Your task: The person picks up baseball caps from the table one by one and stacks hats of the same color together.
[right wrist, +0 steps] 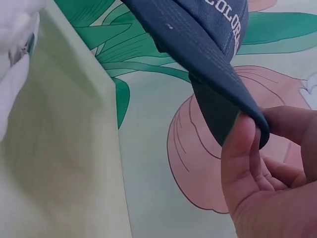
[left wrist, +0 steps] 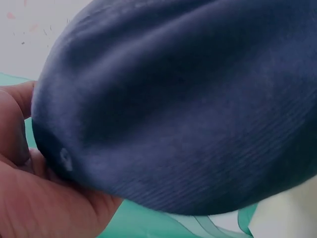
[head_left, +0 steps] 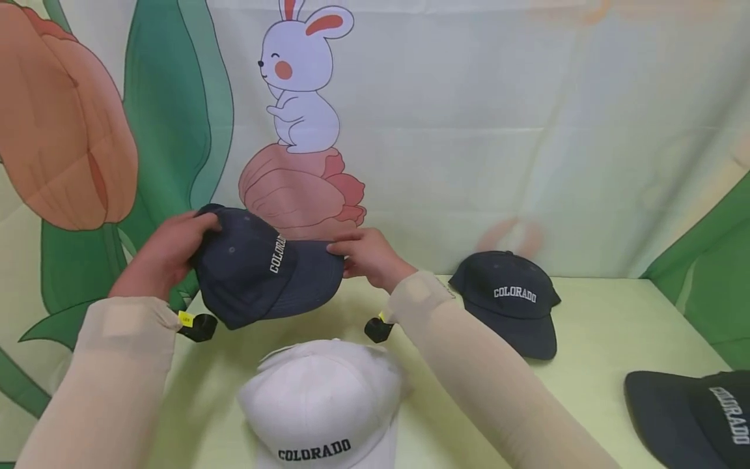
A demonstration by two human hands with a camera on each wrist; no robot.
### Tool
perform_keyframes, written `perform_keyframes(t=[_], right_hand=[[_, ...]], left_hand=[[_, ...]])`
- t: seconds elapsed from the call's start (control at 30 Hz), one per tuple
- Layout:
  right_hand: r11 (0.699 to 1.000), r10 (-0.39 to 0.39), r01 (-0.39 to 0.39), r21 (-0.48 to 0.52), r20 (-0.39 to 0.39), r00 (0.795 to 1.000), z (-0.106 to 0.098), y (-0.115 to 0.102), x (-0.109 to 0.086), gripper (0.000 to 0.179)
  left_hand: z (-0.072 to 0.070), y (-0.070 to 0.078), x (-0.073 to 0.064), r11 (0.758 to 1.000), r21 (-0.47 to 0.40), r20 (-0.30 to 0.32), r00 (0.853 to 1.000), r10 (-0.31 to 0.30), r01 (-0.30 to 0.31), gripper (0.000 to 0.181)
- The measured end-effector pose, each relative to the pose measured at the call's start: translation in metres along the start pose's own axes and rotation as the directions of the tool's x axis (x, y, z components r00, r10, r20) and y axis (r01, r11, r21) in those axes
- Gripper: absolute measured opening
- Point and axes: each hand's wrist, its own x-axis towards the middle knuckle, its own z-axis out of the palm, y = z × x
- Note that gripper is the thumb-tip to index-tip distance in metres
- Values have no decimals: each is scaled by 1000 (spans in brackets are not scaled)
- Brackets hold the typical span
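Note:
A navy baseball cap [head_left: 249, 264] with white COLORADO lettering hangs above the table between both hands, its brim toward the right. My left hand [head_left: 170, 251] grips the back of its crown, the thumb on top and the other fingers partly hidden by the cap. At the brim's end, my right hand [head_left: 369, 256] pinches the edge between thumb and fingers, as the right wrist view shows at the brim [right wrist: 213, 79]. The cap's crown [left wrist: 173, 109] fills most of the left wrist view. Below, nearer to me, a white cap [head_left: 328, 397] with black COLORADO lettering sits on the table.
Another navy cap [head_left: 510, 296] stands on the pale green table [head_left: 609, 319] beyond my right forearm. A dark cap [head_left: 691, 413] is cut off at the lower right edge. A printed cloth [head_left: 445, 130] with a rabbit and tulips hangs behind the table.

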Motion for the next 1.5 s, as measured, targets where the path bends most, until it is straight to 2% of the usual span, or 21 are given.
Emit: perform_keyframes(t=[0.33, 0.63, 0.73, 0.9, 1.03, 1.17, 1.27, 1.4, 1.5], right_hand=[[994, -39, 40, 103, -15, 999, -25, 4, -31, 40], [977, -71, 78, 201, -45, 996, -43, 15, -65, 29], [965, -87, 95, 245, -43, 995, -48, 21, -76, 29], [937, -120, 122, 327, -28, 992, -61, 32, -96, 21], [922, -131, 126, 367, -11, 991, -70, 41, -113, 10], [918, -144, 145, 370, -31, 989, -79, 49, -132, 11], [919, -161, 179, 352, -79, 984, -87, 55, -146, 12], [923, -185, 223, 314, -145, 972, -94, 64, -166, 13], [922, -195, 242, 301, -178, 964, -96, 71, -181, 12]], left_hand=[[24, 28, -3, 999, 9, 41, 998, 50, -51, 70], [50, 48, -5, 992, 87, 71, 994, 86, -92, 62], [60, 54, -7, 989, 90, 101, 989, 105, -114, 60], [79, 64, -9, 984, 81, 179, 973, 145, -162, 62], [93, 69, -11, 977, 90, 213, 962, 170, -192, 55], [107, 74, -14, 967, 103, 236, 950, 203, -232, 47], [118, 78, -15, 959, 107, 289, 931, 222, -262, 45], [130, 84, -17, 954, 113, 383, 898, 217, -279, 50], [139, 87, -18, 943, 139, 422, 879, 221, -303, 49]])
